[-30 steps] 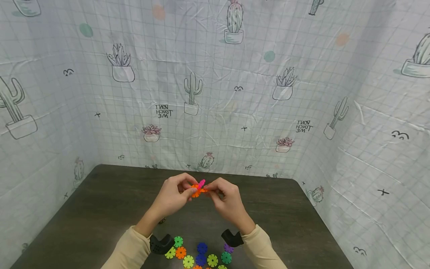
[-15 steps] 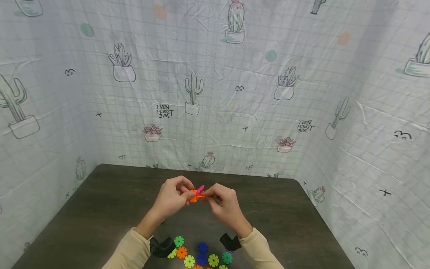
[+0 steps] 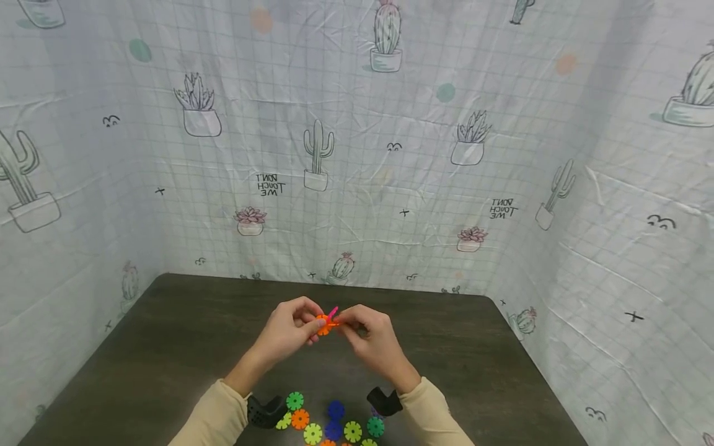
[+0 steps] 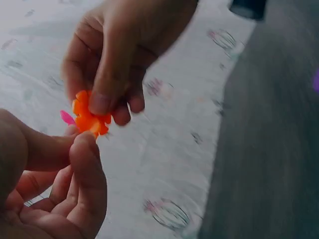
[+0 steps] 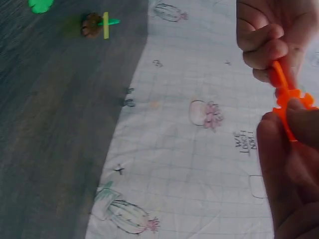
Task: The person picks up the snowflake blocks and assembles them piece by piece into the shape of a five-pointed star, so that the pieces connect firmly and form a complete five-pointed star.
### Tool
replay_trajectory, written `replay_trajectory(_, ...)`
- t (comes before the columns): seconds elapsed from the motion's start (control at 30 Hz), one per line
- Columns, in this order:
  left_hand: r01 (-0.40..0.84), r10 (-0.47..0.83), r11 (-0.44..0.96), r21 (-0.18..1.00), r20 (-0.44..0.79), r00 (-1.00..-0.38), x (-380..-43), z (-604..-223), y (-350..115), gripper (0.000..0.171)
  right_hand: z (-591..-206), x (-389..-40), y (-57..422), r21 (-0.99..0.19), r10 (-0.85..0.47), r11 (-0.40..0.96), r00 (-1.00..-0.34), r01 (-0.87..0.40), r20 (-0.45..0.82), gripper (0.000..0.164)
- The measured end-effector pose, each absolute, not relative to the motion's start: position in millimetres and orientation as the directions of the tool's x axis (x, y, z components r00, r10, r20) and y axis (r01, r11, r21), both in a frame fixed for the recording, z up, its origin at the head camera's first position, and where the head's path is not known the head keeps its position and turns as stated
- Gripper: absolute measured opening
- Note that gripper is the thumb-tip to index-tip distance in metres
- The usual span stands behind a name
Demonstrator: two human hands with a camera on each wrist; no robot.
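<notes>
Over the dark table, my left hand [image 3: 290, 325] pinches an orange notched disc [image 3: 323, 326] between thumb and fingers. A pink notched disc [image 3: 333, 313], seen nearly edge-on, sticks up from it. My right hand [image 3: 370, 334] faces it from the right and pinches a second orange disc, which shows nearly edge-on in the head view. The left wrist view shows an orange disc [image 4: 89, 119] under the right thumb, its lower edge right at the left fingertips. In the right wrist view the orange pieces [image 5: 286, 97] cross at an angle between both hands; fingers hide part of them.
Loose notched discs lie near the table's front edge: green [image 3: 295, 401], orange [image 3: 300, 419], blue [image 3: 336, 410], lime [image 3: 353, 432] and teal [image 3: 375, 427]. A joined brown, green and yellow piece [image 5: 92, 26] stands on the table [image 5: 55, 124]. A cactus-print curtain [image 3: 357, 155] surrounds the table.
Both hands have come slightly lower and nearer with the joined discs. The pink disc now shows thinner, and the orange discs sit closer together. Both hands keep their pinch.
</notes>
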State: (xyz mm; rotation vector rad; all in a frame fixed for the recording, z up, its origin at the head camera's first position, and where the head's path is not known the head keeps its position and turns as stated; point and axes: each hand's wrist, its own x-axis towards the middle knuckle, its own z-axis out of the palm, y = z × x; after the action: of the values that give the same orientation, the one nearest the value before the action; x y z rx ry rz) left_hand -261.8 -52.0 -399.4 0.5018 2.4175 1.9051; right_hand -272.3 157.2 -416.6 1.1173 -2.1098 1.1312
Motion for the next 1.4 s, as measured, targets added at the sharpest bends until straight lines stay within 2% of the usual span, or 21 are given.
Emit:
replay_trajectory(0.17,0.214,0.245,0.333,0.918,0.135,-0.96,-270,-429,-57,0.01,-431,-269,160,-0.535,-0.469,0.459,-0.705,-0.709,0.532,0.038)
replay_trajectory(0.27,0.188,0.206,0.435,0.881,0.105,-0.973,-273,-446,-61,0.009,-441,-268,164,-0.564,-0.523,0.518,-0.76,-0.643,0.386,0.037)
replay_trajectory(0.37,0.165,0.181,0.505,0.847,0.083,-0.98,-276,-457,-65,0.009,-451,-267,168,-0.562,-0.615,0.552,-0.756,-0.616,0.223,0.029)
replay_trajectory(0.5,0.158,0.169,0.545,0.823,0.076,-0.983,-280,-467,-69,0.009,-464,-265,170,-0.504,-0.711,0.598,-0.703,-0.623,0.025,0.027)
replay_trajectory(0.73,0.151,0.151,0.581,0.8,0.077,-0.986,-290,-485,-73,0.01,-475,-264,171,-0.429,-0.697,0.696,-0.685,-0.576,-0.213,0.035)
replay_trajectory(0.9,0.141,0.126,0.628,0.765,0.079,-0.989,-296,-495,-79,0.01,-483,-266,171,-0.408,-0.694,0.713,-0.656,-0.57,-0.297,0.029)
replay_trajectory(1.03,0.139,0.108,0.66,0.739,0.089,-0.99,-302,-498,-83,0.015,-486,-265,169,-0.416,-0.68,0.725,-0.666,-0.549,-0.305,0.027)
replay_trajectory(1.27,0.181,0.022,0.745,0.642,0.247,-0.969,-299,-499,-81,0.031,-487,-265,168,-0.408,-0.664,0.737,-0.689,-0.539,-0.291,0.023)
replay_trajectory(1.33,0.197,0.009,0.767,0.61,0.298,-0.955,-294,-499,-80,0.028,-488,-265,168,-0.418,-0.669,0.732,-0.681,-0.538,-0.297,0.022)
replay_trajectory(1.4,0.242,0.057,0.778,0.58,0.319,-0.946,-288,-497,-79,0.018,-489,-266,168,-0.428,-0.677,0.725,-0.67,-0.539,-0.304,0.021)
